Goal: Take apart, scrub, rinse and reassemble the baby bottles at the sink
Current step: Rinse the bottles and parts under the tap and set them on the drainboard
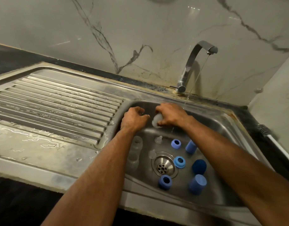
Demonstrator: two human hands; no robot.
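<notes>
Right fingers (161, 123): curling round a clear plastic baby bottle (156, 120) and grasping it, the right hand (170, 114) lying over it, behind the round steel drain (164, 165).
Left fingers (140, 111): curling loosely and grasping nothing, the left hand (134, 119) hanging just beside the bottle, behind and left of the drain.
Water: running in a thin stream from the curved chrome tap (192, 62) and falling just right of the right hand.
Clear parts: two transparent silicone teats (158, 139) (152, 153) lying behind and just left of the drain; two clear bottle bodies (137, 142) (132, 160) standing left of the drain, partly behind the left forearm.
Blue parts: three blue plastic collar rings (176, 143) (179, 161) (165, 181) sitting around the drain; three blue caps (190, 146) (199, 167) (197, 184) lying right of it.
Sink: the stainless steel basin (222, 128) is holding all of these; its ribbed draining surface (58, 101), left of the drain, is showing puddles.
</notes>
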